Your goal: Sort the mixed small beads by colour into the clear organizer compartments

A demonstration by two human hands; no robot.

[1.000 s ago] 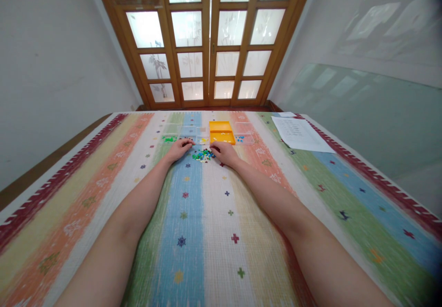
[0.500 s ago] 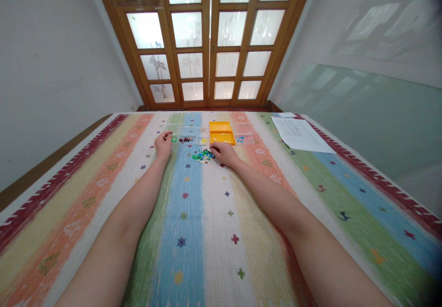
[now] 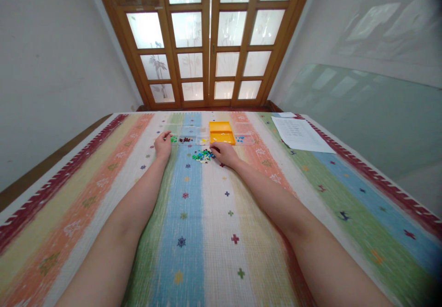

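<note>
A small heap of mixed coloured beads (image 3: pixel 203 155) lies on a striped cloth (image 3: pixel 207 224). Behind it stands a row of clear compartments (image 3: pixel 193 134) with green, dark red, yellow and blue beads, and an orange tray (image 3: pixel 221 133). My left hand (image 3: pixel 163 144) rests at the left end of the row, fingers pinched beside the green beads; what it holds is too small to see. My right hand (image 3: pixel 223 152) lies curled at the heap's right edge, fingertips touching the beads.
A white printed sheet (image 3: pixel 299 134) lies at the far right of the cloth. A wooden glazed door (image 3: pixel 210 40) stands behind the table. A white wall is on the left, a glass panel on the right.
My left hand has moved from the heap's left side out to the green-bead compartment at the row's left end. The right hand has stayed put.
</note>
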